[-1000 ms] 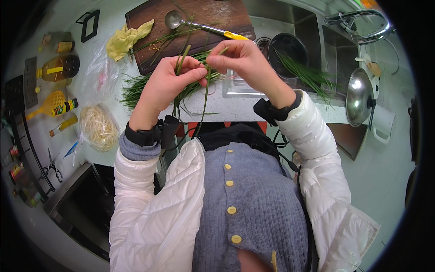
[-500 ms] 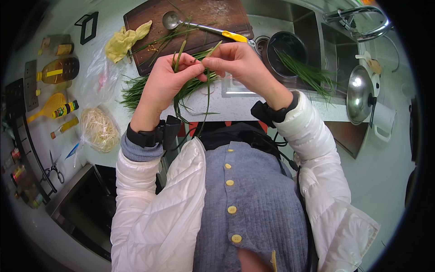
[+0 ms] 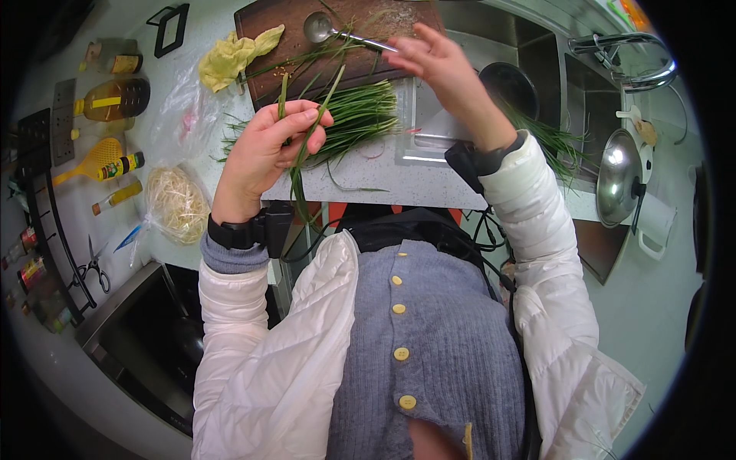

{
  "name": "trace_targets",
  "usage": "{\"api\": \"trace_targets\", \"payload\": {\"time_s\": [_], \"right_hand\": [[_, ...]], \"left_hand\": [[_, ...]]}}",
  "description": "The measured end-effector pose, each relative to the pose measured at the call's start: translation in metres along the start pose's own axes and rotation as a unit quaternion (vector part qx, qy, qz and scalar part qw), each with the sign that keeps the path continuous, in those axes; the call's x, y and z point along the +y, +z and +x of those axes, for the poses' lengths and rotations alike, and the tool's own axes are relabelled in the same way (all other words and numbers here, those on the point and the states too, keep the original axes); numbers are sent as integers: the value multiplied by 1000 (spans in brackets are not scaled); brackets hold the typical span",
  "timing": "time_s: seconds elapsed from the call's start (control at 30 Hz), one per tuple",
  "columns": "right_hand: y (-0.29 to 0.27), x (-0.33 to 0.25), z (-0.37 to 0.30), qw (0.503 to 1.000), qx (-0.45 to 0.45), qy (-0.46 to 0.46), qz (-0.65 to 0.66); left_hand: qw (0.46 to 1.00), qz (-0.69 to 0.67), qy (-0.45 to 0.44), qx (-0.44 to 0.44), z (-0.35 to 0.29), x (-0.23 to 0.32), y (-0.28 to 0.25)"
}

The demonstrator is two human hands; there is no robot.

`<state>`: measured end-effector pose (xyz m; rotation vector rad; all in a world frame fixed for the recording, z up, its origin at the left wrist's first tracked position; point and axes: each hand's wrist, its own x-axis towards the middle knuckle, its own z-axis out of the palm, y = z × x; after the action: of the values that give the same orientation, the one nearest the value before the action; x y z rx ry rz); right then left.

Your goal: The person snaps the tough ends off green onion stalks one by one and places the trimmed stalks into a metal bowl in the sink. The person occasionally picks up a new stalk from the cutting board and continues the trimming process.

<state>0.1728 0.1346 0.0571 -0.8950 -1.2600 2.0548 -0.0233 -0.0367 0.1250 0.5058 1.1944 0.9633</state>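
Note:
My left hand [image 3: 268,146] pinches a few garlic chives [image 3: 299,190]. Their pale stalk ends stick up past the thumb, and the long green leaves hang down over the counter's front edge. My right hand [image 3: 448,69] is raised over the right end of the wooden cutting board [image 3: 268,15], its fingers apart and holding nothing. It hides the yellow handle of a metal ladle [image 3: 318,27] lying across the board. A thick bunch of chives [image 3: 360,115] rests on the counter between board and front edge, partly behind my left hand.
Right of the board is a steel sink [image 3: 529,54] with a dark pan [image 3: 507,86]; loose chives [image 3: 556,142] lie over the sink's near edge. A yellow-green cloth [image 3: 238,60], bagged pale noodle-like strands [image 3: 176,203], bottles [image 3: 115,100] and scissors [image 3: 94,268] stand left. A pot lid [image 3: 619,176] is far right.
My right hand has let go of the chives at my left hand and moved right and up, its fingers spreading. My left hand still pinches its chives. The whole view has shifted slightly.

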Motion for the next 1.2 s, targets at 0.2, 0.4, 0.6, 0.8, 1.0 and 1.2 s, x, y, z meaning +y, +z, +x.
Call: {"api": "trace_targets", "payload": {"time_s": [0.2, 0.4, 0.6, 0.8, 1.0, 1.2], "right_hand": [[28, -2, -31, 972, -230, 43, -24], [-9, -15, -13, 995, -57, -66, -43], [-17, -4, -21, 983, -107, -24, -150], [19, 8, -32, 973, -142, -95, -158], [25, 2, -29, 944, -122, -204, -229], [18, 6, -8, 983, -118, -119, -76]], "left_hand": [[998, 51, -11, -19, 17, -8, 17], [998, 34, 18, -39, 21, -9, 13], [999, -3, -25, -44, 12, -7, 10], [995, -22, -21, -90, 15, -11, 17], [995, -43, -26, -85, 16, -15, 17], [998, -30, -16, -61, 8, -16, 10]]}}
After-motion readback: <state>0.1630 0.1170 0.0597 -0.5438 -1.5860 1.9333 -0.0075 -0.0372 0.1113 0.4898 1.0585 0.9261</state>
